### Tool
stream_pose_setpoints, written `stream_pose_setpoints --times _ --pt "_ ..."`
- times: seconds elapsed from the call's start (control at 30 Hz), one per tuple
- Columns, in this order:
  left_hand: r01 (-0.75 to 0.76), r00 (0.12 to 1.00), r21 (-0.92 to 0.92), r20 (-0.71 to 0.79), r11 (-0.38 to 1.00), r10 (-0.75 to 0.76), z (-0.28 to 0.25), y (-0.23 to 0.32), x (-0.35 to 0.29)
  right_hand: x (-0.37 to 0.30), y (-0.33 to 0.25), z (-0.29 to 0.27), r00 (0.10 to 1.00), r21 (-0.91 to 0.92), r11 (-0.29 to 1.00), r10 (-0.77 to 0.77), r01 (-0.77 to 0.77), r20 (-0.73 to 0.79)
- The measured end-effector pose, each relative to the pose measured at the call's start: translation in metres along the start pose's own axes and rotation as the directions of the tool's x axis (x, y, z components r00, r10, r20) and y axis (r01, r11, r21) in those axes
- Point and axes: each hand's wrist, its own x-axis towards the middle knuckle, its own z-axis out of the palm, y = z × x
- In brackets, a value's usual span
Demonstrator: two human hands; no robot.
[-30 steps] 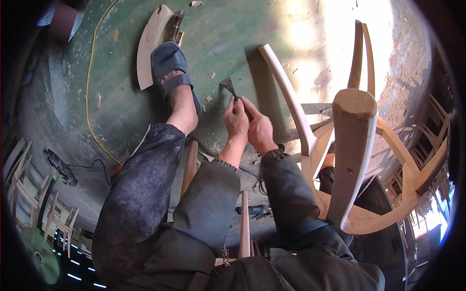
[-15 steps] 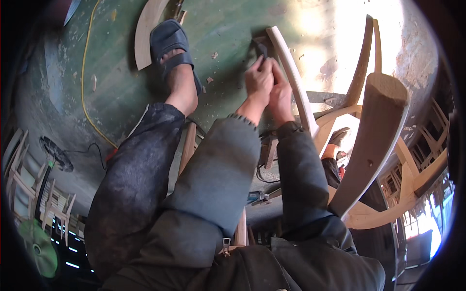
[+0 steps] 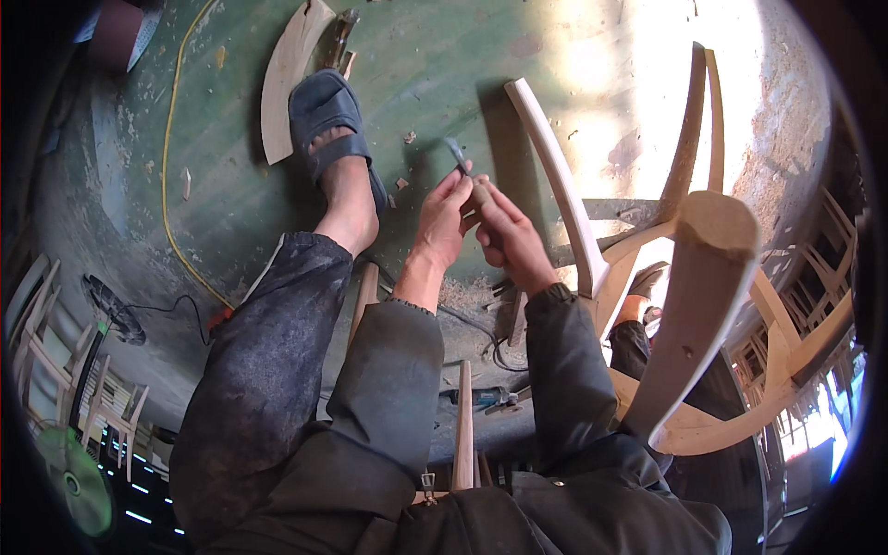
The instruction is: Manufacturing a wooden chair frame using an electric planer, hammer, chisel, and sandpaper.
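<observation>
Both hands are together over the green floor, between my sandalled foot and a wooden chair frame. My right hand (image 3: 511, 236) is closed round the wooden handle (image 3: 479, 196) of a small hand tool. Its narrow grey blade (image 3: 455, 154) points up and away; I cannot tell whether it is a chisel or a knife. My left hand (image 3: 442, 222) pinches the tool where blade and handle meet. Just right of my hands rises a pale curved leg (image 3: 560, 176) of the chair frame (image 3: 731, 437), apart from the blade. A broad, thick wooden piece (image 3: 698, 310) of the frame stands nearest me.
A curved board (image 3: 282, 102) and a dark-handled tool (image 3: 345, 32) lie beyond my sandal (image 3: 326, 116). A yellow cord (image 3: 168, 139) runs along the left. Near my lap are a blue power tool (image 3: 490, 398) and a black cable (image 3: 486, 333). Wood chips dot the floor.
My hands have drawn back toward me and slightly left, away from the pale leg. The tool has come with them, and its blade now shows more plainly.
</observation>
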Motion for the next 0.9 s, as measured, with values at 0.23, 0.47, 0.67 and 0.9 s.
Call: stream_pose_setpoints --times 0.23,0.47,0.67,0.9 --pt "-0.328 0.924 0.427 -0.041 0.842 0.380 0.020 -0.015 0.054 0.056 0.028 -0.015 0.862 -0.350 0.858 -0.463 0.376 -0.208" --pt "-0.415 0.585 0.903 0.359 -0.112 0.727 0.033 -0.027 0.030 0.052 0.040 -0.009 0.634 -0.779 0.500 -0.753 0.378 -0.176" --pt "-0.475 0.612 0.771 0.636 -0.425 0.470 0.018 -0.013 0.041 0.054 0.032 -0.006 0.596 -0.877 0.353 -0.797 0.325 -0.100" --pt "-0.521 0.634 0.744 0.665 -0.418 0.394 -0.015 -0.018 0.034 0.033 0.042 0.000 0.699 -0.922 0.367 -0.692 0.125 -0.180"
